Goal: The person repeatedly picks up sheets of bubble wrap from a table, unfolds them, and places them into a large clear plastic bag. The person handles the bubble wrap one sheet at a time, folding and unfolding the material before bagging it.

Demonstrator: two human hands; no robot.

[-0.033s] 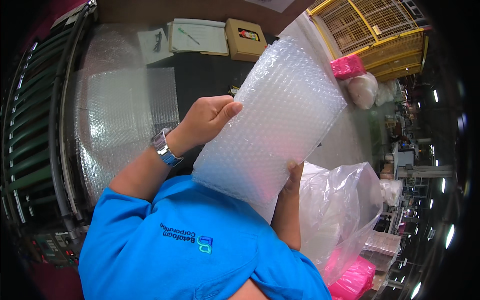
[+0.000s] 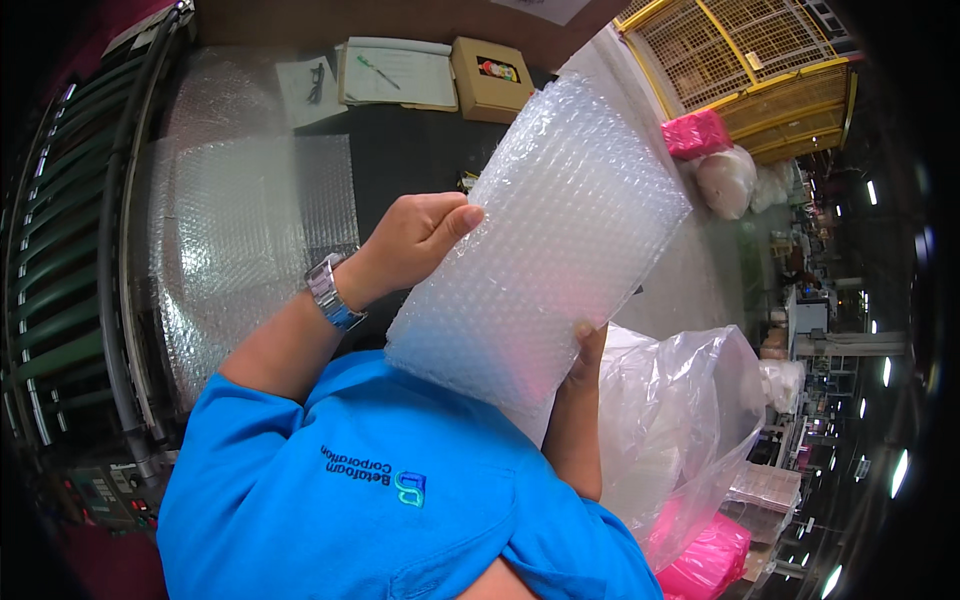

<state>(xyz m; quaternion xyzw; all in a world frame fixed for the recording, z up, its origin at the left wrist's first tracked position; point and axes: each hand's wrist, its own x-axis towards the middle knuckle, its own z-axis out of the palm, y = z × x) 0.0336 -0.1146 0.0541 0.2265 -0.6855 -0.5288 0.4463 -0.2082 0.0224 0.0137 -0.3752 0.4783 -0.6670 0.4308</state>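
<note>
Left hand (image 2: 412, 240) is pinching the left edge of some bubble wrap (image 2: 550, 240), right hand (image 2: 587, 358) grips its lower right edge, so it's tilted in front of the blue shirt (image 2: 300, 500). Clear sheets (image 2: 230, 230) on the table (image 2: 425, 155), big plastic bag (image 2: 700, 390) off right.

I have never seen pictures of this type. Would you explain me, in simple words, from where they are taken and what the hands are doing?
The camera sits on the person's head and looks down; its wide lens bends straight edges. No robot is holding anything: these are bare hands. The left hand, with a watch on its wrist, grips one edge of a piece of bubble wrap. The right hand grips its lower right edge. On the dark table lie more bubble wrap, some papers with a pen on top, and a brown box. To the right is a clear plastic bag.
</note>
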